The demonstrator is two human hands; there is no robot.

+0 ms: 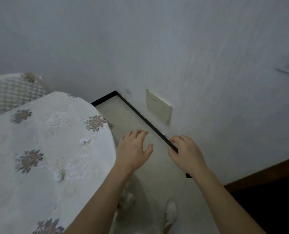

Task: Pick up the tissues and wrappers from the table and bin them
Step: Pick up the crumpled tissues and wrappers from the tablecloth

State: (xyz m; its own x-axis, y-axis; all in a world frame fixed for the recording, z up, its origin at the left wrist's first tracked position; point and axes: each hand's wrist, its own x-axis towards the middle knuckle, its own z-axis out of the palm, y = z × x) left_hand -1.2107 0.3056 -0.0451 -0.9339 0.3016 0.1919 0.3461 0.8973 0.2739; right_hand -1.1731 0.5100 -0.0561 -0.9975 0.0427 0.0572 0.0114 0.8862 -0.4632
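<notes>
A round table (39,141) under a white flowered cloth fills the left. No tissue, wrapper or bin shows; one small white lump (58,176) on the cloth could be a fold or crumpled paper. My left hand (133,149) hovers over the floor just right of the table's edge, fingers spread, holding nothing. My right hand (186,154) hangs beside it near the wall's black skirting, fingers curled and loose, empty.
A quilted chair back (10,92) stands behind the table at far left. A pale wall (191,65) with a cream plate (158,107) and black skirting (140,115) closes the right. My shoes (170,213) stand on pale floor; dark wood lies at lower right.
</notes>
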